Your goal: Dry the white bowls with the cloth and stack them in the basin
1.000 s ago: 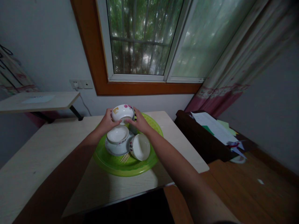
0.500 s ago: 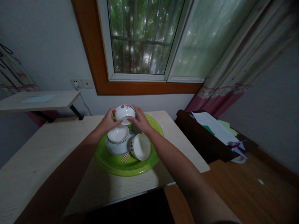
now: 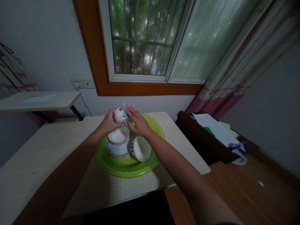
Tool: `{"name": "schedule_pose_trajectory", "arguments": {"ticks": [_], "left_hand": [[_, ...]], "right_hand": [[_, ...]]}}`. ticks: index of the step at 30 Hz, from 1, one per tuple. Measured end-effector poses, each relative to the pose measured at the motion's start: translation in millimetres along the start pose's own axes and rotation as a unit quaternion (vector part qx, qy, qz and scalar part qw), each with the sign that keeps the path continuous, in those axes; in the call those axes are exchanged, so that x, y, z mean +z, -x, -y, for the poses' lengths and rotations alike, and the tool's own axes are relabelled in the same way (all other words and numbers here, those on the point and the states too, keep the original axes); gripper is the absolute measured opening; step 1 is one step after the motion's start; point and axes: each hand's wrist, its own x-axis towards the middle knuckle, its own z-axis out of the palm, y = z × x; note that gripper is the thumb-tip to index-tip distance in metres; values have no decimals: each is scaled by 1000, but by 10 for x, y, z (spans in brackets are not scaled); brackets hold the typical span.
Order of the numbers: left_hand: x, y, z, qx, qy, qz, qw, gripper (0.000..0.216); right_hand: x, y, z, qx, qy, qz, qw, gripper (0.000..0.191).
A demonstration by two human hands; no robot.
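Note:
A round green tray (image 3: 112, 162) lies on a pale wooden table (image 3: 42, 156). On it a white bowl (image 3: 118, 135) sits on a white plate (image 3: 112, 150), and a second white bowl (image 3: 141, 148) leans on its side to the right. Thin wooden chopsticks (image 3: 126, 158) poke out at the tray's front. My left hand (image 3: 108, 122) grips a small white flowered bowl (image 3: 118, 114), tipped over the tray's far side. My right hand (image 3: 138, 122) presses a pale cloth or paper (image 3: 125, 104) against that bowl, fingers stretched over it.
A dark low cabinet (image 3: 206, 143) with papers (image 3: 213, 125) stands right of the table. A second tabletop (image 3: 39, 100) sits at the left wall under sockets (image 3: 82, 83). A window and pink-edged curtain (image 3: 225, 78) are behind. Wooden floor lies to the right.
The flowered bowl has turned in my left hand, so less of it shows. My right hand has moved over it with a pale cloth or paper now visible at its fingertips.

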Motion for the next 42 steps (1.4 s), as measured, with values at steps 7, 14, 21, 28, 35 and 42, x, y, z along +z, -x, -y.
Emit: {"name": "schedule_pose_trajectory", "arguments": {"ticks": [7, 14, 21, 28, 35, 42], "left_hand": [[5, -17, 35, -7, 11, -8, 1000, 65], [-32, -43, -4, -32, 10, -40, 999, 63], [-59, -77, 27, -49, 66, -50, 995, 61], [-27, -93, 55, -70, 186, -18, 980, 64], [3, -70, -9, -76, 211, 21, 974, 72], [-17, -59, 24, -60, 154, 33, 986, 74]], "right_hand": [[9, -55, 193, -6, 33, 50, 998, 58], [89, 11, -44, 131, -51, -54, 989, 55], [109, 28, -149, 260, -121, -93, 954, 51], [217, 30, -177, 282, -193, -93, 935, 73], [274, 74, -299, 282, -216, -116, 928, 71], [179, 73, -267, 226, -121, -98, 962, 63]]}}
